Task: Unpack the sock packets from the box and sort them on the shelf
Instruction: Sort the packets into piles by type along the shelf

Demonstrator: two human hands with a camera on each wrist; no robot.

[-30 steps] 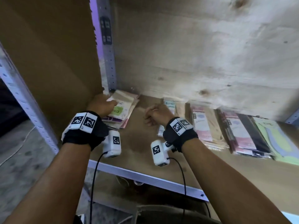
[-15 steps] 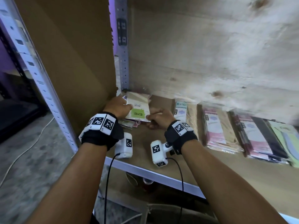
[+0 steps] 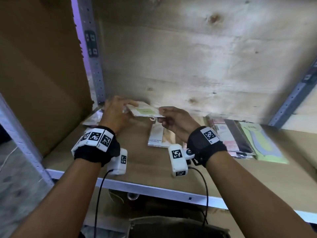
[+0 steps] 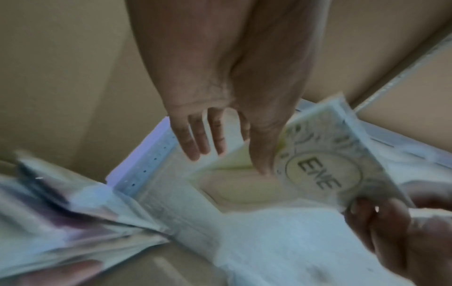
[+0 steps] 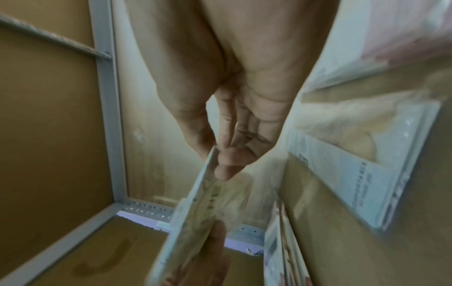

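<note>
A sock packet with a pale green label hangs just above the wooden shelf, held between both hands. My left hand holds its left end, and in the left wrist view the thumb of that hand lies on the face of the packet marked EVE. My right hand pinches the right edge, and in the right wrist view this hand has thumb and fingers on either side of the packet. A loose stack of packets lies under my left hand.
A beige packet lies flat on the shelf below my hands. Pink, dark and green packets sit in a row to the right. A cardboard panel and a metal upright close the left side. Plywood backs the shelf.
My right hand left the beige packet and came over to the green-label packet. Both hands have lifted that packet off the left stack and carried it to the right.
</note>
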